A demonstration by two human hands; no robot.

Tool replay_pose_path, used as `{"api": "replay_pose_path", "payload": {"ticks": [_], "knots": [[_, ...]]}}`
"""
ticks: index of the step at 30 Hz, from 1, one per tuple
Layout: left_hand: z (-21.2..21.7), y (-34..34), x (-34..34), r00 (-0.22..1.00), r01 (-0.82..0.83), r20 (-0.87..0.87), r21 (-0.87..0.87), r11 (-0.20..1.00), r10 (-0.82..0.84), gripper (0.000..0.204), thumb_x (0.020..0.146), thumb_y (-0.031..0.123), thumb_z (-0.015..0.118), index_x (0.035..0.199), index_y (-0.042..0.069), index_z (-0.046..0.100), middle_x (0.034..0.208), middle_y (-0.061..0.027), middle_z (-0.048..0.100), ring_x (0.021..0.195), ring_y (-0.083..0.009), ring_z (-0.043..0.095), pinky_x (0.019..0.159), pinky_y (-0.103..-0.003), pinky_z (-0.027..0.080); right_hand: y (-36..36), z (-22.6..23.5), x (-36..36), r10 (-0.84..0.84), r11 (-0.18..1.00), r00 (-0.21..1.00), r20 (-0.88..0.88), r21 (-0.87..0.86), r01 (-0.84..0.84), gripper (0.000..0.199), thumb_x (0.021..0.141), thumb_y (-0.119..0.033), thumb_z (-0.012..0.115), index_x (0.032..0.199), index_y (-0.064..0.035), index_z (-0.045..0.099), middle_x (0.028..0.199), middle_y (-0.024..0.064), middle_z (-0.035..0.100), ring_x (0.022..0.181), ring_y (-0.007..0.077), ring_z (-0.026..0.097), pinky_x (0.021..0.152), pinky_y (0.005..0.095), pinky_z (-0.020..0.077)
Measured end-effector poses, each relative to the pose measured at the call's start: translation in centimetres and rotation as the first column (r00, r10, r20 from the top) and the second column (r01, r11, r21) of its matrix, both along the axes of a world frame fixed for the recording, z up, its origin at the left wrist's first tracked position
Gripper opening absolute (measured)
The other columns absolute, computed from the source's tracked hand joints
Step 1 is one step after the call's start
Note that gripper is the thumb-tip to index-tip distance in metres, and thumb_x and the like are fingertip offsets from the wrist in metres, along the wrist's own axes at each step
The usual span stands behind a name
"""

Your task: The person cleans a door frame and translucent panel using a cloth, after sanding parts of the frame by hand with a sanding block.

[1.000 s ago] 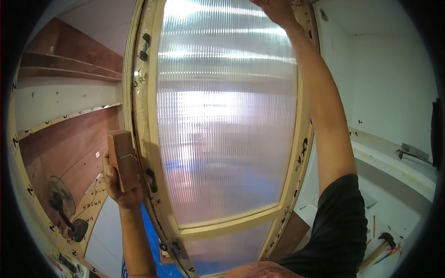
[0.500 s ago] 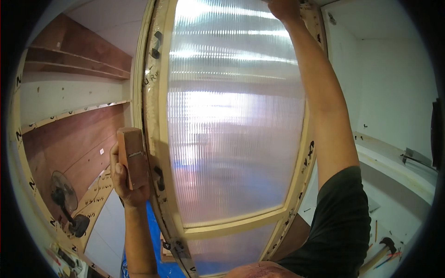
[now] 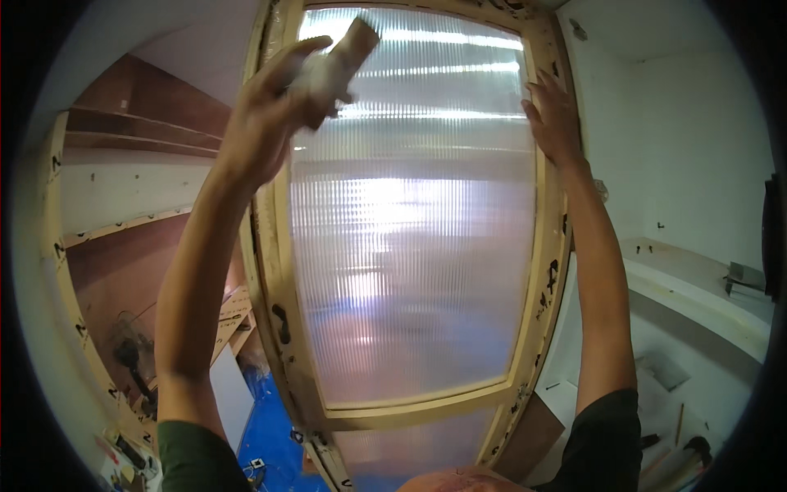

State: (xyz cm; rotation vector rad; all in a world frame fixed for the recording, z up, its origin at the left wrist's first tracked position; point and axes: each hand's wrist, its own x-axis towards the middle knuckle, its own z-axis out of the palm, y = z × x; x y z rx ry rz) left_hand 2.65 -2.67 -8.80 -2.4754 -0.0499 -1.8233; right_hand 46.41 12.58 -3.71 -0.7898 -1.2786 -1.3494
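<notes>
My left hand [image 3: 275, 111], smeared by motion, is raised before the upper left part of a tall wooden-framed door [image 3: 283, 246]. It is closed round a small wooden hand plane [image 3: 359, 43], whose lower part is hidden by fingers and blur. The plane is tilted; whether it touches the door, I cannot tell. On the right upright of the frame lies my right hand [image 3: 557, 119], fingers apart and holding nothing. Ribbed translucent sheet [image 3: 418, 271] fills the frame and reflects bright bands of light.
Wooden shelves [image 3: 147, 139] and a fan [image 3: 127, 353] stand on the left. Blue sheeting [image 3: 279, 426] covers the floor at lower left. A white ledge [image 3: 689, 279] runs along the right wall, with a hammer [image 3: 697, 451] and other tools lower down.
My left hand has risen with the plane from beside the door's left edge to its upper left. My right hand has come down from the top corner onto the right upright.
</notes>
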Motion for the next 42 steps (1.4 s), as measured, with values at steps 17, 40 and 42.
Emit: {"api": "replay_pose_path", "payload": {"ticks": [17, 40, 42], "knots": [[-5.1, 1.9, 9.6, 0.865, -0.400, -0.142, 0.383, 0.833, 0.481, 0.105, 0.078, 0.006, 0.086, 0.161, 0.025, 0.024, 0.127, -0.0161, 0.065, 0.116, -0.0331, 0.068, 0.098, -0.047, 0.060, -11.6, -12.4, -9.7, 0.709, 0.697, 0.631, 0.315, -0.444, -0.563, 0.051, 0.093, -0.020, 0.077, 0.141, -0.0096, 0.062, 0.141, 0.0062, 0.057, 0.127, 0.0226, 0.058, 0.102, 0.0360, 0.0553], [-5.1, 6.4, 10.3, 0.832, -0.457, -0.117, 0.411, 0.789, 0.543, 0.084, 0.083, -0.003, 0.078, 0.154, 0.022, 0.041, 0.131, -0.0146, 0.063, 0.121, -0.0323, 0.065, 0.100, -0.043, 0.060, -15.0, -17.4, -5.5, 0.055, 0.683, 0.992, 0.110, -0.729, 0.043, 0.017, 0.089, -0.019, 0.076, 0.100, -0.0073, 0.075, 0.099, 0.0091, 0.072, 0.092, 0.0252, 0.069, 0.087, 0.0387, 0.0542], [-5.2, 6.4, 11.5, 0.843, -0.446, -0.117, 0.394, 0.804, 0.525, 0.086, 0.080, 0.000, 0.081, 0.154, 0.021, 0.042, 0.125, -0.0130, 0.065, 0.117, -0.0332, 0.064, 0.099, -0.045, 0.058, -14.1, -16.3, -7.4, 0.265, 0.785, 0.964, -0.033, -0.573, -0.236, 0.019, 0.089, -0.020, 0.076, 0.102, -0.0072, 0.074, 0.104, 0.0097, 0.072, 0.096, 0.0271, 0.069, 0.088, 0.0415, 0.0551]]}}
